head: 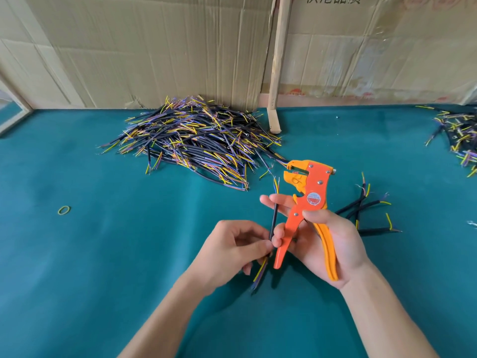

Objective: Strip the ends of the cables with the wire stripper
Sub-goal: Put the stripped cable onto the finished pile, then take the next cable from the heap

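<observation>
Cable stands near upright at centre, left hand pinching its lower part; right hand wraps the orange wire stripper. Teal bench carries a cable heap at 11 o'clock, cardboard wall behind.

A teal cloth covers the table. A yellow-green rubber band lies on it at the left. Behind stand flattened cardboard sheets and a leaning wooden stick.
</observation>
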The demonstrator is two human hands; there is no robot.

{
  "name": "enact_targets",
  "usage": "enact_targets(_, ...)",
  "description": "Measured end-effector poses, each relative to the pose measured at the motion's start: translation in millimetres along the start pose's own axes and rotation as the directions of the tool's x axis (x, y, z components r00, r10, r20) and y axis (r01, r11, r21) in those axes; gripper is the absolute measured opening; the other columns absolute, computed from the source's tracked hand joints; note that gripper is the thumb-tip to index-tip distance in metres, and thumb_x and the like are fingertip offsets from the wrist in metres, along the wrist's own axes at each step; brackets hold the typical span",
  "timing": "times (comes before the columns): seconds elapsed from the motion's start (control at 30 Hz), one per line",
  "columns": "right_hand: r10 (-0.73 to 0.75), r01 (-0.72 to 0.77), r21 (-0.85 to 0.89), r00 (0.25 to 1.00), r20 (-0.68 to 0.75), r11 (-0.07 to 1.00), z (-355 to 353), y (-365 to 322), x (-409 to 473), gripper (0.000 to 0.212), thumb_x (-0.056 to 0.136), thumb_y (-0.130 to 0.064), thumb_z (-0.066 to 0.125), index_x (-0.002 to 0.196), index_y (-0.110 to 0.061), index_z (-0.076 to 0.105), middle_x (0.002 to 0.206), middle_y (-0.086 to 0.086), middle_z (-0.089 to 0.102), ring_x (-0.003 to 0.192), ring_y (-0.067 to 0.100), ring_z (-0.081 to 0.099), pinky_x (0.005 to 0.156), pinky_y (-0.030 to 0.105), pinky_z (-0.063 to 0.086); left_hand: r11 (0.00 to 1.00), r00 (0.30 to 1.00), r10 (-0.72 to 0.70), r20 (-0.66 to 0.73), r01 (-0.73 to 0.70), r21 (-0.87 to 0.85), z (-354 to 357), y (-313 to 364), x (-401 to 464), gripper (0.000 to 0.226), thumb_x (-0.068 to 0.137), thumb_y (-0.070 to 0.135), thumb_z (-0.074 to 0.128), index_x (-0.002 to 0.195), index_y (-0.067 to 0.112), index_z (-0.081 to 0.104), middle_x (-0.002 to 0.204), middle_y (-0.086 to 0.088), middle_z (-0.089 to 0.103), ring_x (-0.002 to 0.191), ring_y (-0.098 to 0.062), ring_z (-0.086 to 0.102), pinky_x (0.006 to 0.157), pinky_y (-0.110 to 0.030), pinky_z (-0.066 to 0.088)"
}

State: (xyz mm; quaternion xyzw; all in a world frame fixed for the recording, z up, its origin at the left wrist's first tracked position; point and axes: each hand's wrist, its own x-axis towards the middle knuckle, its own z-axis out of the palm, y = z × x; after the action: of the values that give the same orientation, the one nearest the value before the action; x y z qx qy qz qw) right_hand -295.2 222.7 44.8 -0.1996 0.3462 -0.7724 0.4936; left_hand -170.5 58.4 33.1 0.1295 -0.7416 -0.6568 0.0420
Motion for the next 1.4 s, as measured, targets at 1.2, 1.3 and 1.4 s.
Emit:
enact_targets(1.2,0.068,-0.068,-0.004,0.996,-0.063,0.998,5,7,5,0.075,0.068,-0.031,0.084,0.13,0.007,0.063,0.116,0.023,0.064,0.077,0.035,0.064,0.076,0.043,0.056,0.767,0.964,-0.218,-0.154,0.071,-0.638,-1,19,54,0.019,0.093,0.017,0.061,0.083,0.017,0.078,0.084,-0.002,0.071,0.084,-0.02,0.067,0.078,-0.029,0.057)
enact_targets(1.3,0.109,-0.111,-0.05,0.994,-0.032,0.993,4,6,3,0.073,0.071,-0.033,0.082,0.131,0.005,0.063,0.123,0.027,0.061,0.077,0.035,0.064,0.078,0.043,0.056,0.749,0.928,-0.255,-0.272,0.012,-0.663,-9,25,56,0.017,0.095,0.018,0.064,0.087,0.017,0.079,0.089,-0.005,0.075,0.081,-0.017,0.074,0.067,-0.027,0.06)
enact_targets(1.4,0.171,-0.169,-0.114,0.985,0.015,0.979,4,7,3,0.075,0.075,-0.036,0.078,0.137,0.003,0.059,0.13,0.033,0.059,0.077,0.035,0.064,0.082,0.043,0.055,0.69,0.888,-0.292,-0.356,-0.061,-0.721,-15,29,61,0.013,0.095,0.013,0.065,0.093,0.009,0.076,0.084,-0.009,0.072,0.074,-0.018,0.074,0.066,-0.027,0.061)
